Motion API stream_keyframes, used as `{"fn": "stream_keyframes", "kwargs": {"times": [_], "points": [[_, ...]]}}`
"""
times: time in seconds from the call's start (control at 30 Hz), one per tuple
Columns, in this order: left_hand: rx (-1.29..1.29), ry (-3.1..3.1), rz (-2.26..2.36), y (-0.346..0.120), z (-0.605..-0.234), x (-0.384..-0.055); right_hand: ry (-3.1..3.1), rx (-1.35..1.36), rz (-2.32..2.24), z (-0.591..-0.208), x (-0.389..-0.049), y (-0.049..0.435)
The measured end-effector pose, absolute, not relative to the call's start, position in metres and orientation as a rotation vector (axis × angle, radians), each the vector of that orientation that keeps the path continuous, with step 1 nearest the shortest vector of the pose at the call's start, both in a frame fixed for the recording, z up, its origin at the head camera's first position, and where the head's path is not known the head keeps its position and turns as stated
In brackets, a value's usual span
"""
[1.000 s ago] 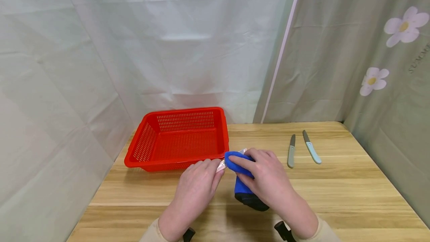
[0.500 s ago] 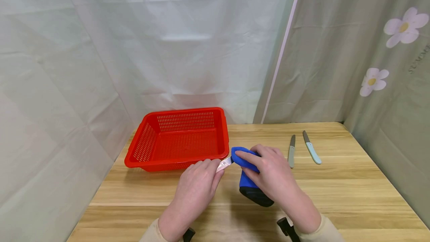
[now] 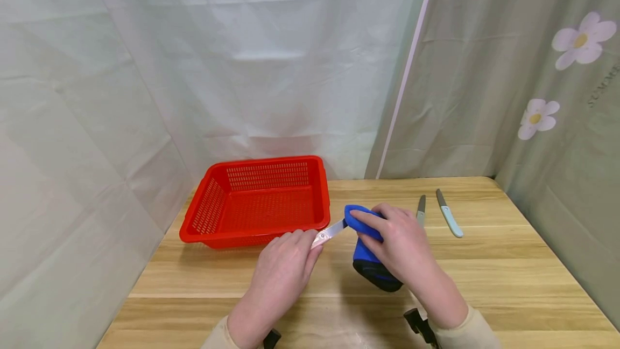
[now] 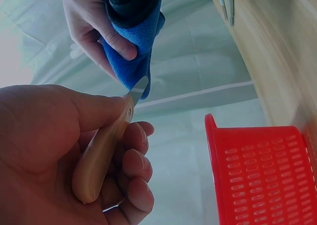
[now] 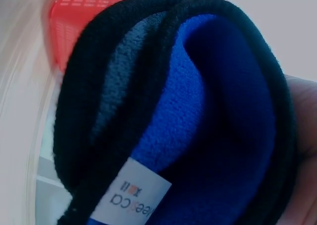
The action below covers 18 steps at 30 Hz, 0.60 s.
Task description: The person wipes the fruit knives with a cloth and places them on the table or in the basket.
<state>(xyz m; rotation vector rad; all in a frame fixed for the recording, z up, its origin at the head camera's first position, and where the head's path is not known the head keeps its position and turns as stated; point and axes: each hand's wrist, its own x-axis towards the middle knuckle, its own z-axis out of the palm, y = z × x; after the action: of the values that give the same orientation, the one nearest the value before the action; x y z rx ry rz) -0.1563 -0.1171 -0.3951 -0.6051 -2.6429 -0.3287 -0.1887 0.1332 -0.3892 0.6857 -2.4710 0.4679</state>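
Observation:
My left hand (image 3: 283, 265) grips a small knife (image 3: 334, 229) by its pale pink handle, thumb laid along it. In the left wrist view the knife's handle (image 4: 99, 158) lies across curled fingers, looking tan there. My right hand (image 3: 399, 244) pinches a folded blue cloth (image 3: 365, 251) with black edging. The cloth covers the blade's tip, while the rest of the blade shows bare between the hands. Up close in the right wrist view, the cloth (image 5: 183, 96) hangs in loops with a white label (image 5: 131, 195), hiding the blade.
Behind the left hand a red plastic basket (image 3: 254, 237) stands on the wooden table (image 3: 484, 284). On the right lie a knife with a grey-green handle (image 3: 421, 214), partly behind the right hand, and one with a light blue handle (image 3: 451, 221). Curtains (image 3: 290, 69) enclose the table.
My right hand and the cloth have slid right and slightly away along the blade, exposing more of it. The left hand keeps its place on the handle.

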Motion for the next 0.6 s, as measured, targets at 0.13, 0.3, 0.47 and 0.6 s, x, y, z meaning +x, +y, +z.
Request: {"fn": "stream_keyframes", "kwargs": {"times": [0.13,0.3,0.47,0.6], "points": [[-0.606,-2.638,-0.33,-0.1171,-0.3948,-0.1562,-2.481,0.655,0.471,-0.3889,-0.1899,0.1355],[-0.608,-2.617,-0.337,-0.1176,-0.3945,-0.1558,-2.497,0.622,0.466,-0.3882,-0.1905,0.1373],[-0.611,-2.605,-0.34,-0.1179,-0.3945,-0.1555,-2.514,0.597,0.465,-0.3871,-0.1905,0.1382],[-0.617,-2.595,-0.335,-0.1182,-0.395,-0.1555,-2.527,0.573,0.465,-0.3865,-0.1901,0.1389]]}}
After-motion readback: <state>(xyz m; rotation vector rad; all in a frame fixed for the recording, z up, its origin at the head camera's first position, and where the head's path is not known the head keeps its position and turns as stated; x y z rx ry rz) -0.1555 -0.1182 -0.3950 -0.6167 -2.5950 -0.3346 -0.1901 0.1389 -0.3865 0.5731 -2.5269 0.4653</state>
